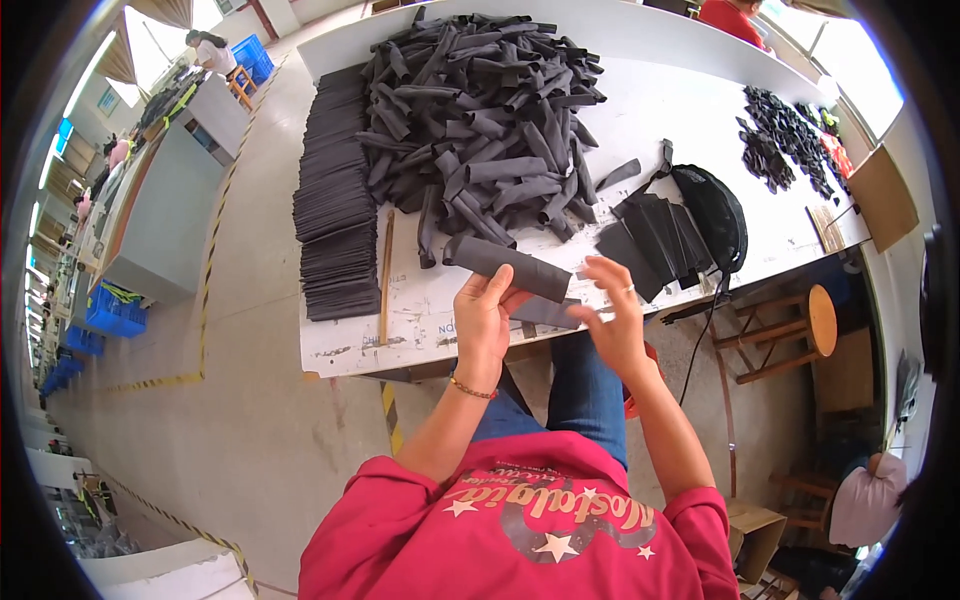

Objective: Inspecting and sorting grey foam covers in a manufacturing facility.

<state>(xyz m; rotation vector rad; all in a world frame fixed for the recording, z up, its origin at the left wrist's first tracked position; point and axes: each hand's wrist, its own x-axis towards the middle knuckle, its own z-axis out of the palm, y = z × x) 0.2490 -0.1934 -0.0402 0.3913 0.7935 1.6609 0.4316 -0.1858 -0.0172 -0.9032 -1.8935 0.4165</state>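
Note:
My left hand (484, 322) pinches a dark grey rolled fabric piece (520, 270) between thumb and fingers, above the table's front edge. The piece is long and slightly tilted, its right end lower. Beside that end is my right hand (620, 325), its fingers spread and curved with nothing visible between them. Under the held piece, another dark flat piece (546, 313) shows at the table edge. Just beyond my hands rises a large heap of similar rolled pieces (480, 110). Left of the heap runs a long, neat row of stacked dark pieces (333, 200).
A wooden stick (387, 285) lies by the row on the white table (340, 345). To the right are fanned dark pieces (655, 245) and a black rounded case (715, 215) with a cord. A wooden stool (822, 320) stands right of the table. Other people work farther off.

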